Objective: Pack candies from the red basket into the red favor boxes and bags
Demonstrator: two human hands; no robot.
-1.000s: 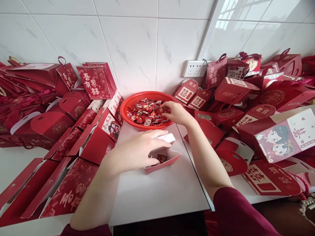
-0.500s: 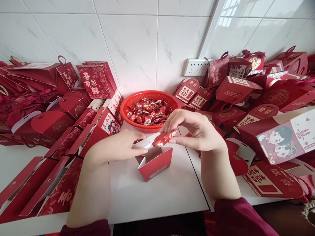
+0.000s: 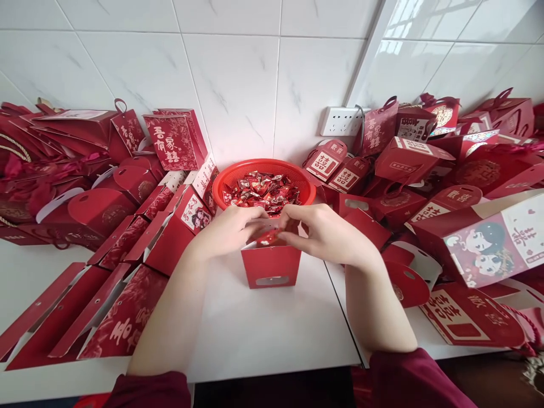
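A small red paper gift box [image 3: 272, 266] with an oval window low on its front stands upright on the white table, its top open. My left hand [image 3: 229, 231] is closed on the box's upper left edge, its fingertips partly hidden behind the rim. Between the thumb and fingers of my right hand [image 3: 321, 233] is a red-wrapped candy [image 3: 268, 237], held at the box's mouth. Just behind the box sits a red plastic basket [image 3: 221, 199] heaped with similar wrapped candies [image 3: 266, 190].
Open red boxes [image 3: 123, 309] stand in rows on the left, with folded gift boxes [image 3: 100, 209] behind them. More gift boxes [image 3: 463, 311] are piled on the right. A white power strip [image 3: 340, 122] is on the tiled wall [image 3: 233, 85].
The box has turned and now stands more upright, its front facing me. My right hand has lowered the candy to the box's opening, and both hands have come closer together.
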